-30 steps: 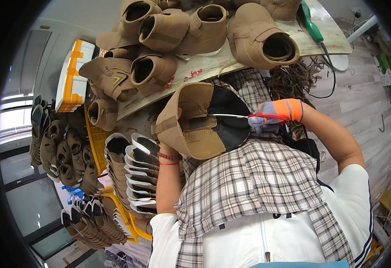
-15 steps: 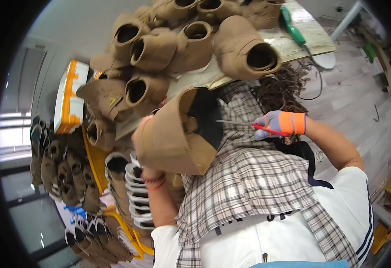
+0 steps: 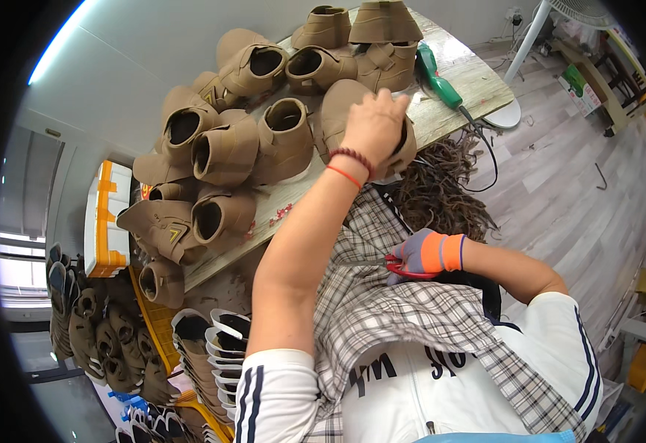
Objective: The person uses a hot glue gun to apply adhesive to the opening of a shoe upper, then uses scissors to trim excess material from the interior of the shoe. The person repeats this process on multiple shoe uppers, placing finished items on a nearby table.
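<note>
Out over the table, my bare left hand [image 3: 376, 122] has its fingers curled over the opening of a brown shoe upper [image 3: 341, 103] near the table's edge. My right hand [image 3: 415, 255], in a grey and orange glove, is low at the apron and closed round red-handled scissors [image 3: 394, 267], whose thin blades point left. Several more brown shoe uppers [image 3: 286, 140] stand and lie on the wooden-topped table [image 3: 456, 111]. One upper [image 3: 385, 22] sits upside down on top of another at the far end.
A green corded hand tool [image 3: 439, 77] lies at the table's right. Dark brown trimmings [image 3: 441, 196] heap below the near edge. At left are a white box [image 3: 109, 214] with orange tape, a yellow crate [image 3: 149, 317] and stacked white-edged uppers [image 3: 227, 354]. A fan [image 3: 585, 11] stands far right.
My left hand has moved from the upper it held before my body to one on the table. The held upper has left that spot. My right hand still holds the scissors, slightly lower.
</note>
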Demonstrator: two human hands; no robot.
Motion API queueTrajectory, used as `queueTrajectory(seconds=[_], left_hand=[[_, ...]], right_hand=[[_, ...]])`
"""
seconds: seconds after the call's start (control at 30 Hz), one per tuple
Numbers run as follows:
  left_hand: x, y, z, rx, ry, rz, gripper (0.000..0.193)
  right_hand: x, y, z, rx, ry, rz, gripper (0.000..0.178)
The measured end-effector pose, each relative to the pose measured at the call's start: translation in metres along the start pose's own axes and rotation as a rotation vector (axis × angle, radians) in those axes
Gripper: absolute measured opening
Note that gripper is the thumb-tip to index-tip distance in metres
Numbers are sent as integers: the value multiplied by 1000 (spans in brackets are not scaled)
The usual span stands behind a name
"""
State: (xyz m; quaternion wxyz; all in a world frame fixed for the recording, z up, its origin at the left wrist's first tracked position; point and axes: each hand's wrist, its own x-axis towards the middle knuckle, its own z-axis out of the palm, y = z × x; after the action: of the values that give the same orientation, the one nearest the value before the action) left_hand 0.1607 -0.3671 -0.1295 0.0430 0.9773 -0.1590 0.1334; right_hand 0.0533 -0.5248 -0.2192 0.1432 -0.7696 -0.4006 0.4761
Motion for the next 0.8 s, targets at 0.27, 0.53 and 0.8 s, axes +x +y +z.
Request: queueTrajectory(seconds=[0.27,0.53,0.8], left_hand=[[-12,-31,-10,-879,157,-7,69],[-93,-157,0,170,68,-346,33],[-125,-238,-89,-1570,894,-246,25]], right_hand=[[0,-3,-7,-37,-13,25,86],[7,0,-8,-46,-28,31,89],[4,-12,-11,-100,-22,90,85]])
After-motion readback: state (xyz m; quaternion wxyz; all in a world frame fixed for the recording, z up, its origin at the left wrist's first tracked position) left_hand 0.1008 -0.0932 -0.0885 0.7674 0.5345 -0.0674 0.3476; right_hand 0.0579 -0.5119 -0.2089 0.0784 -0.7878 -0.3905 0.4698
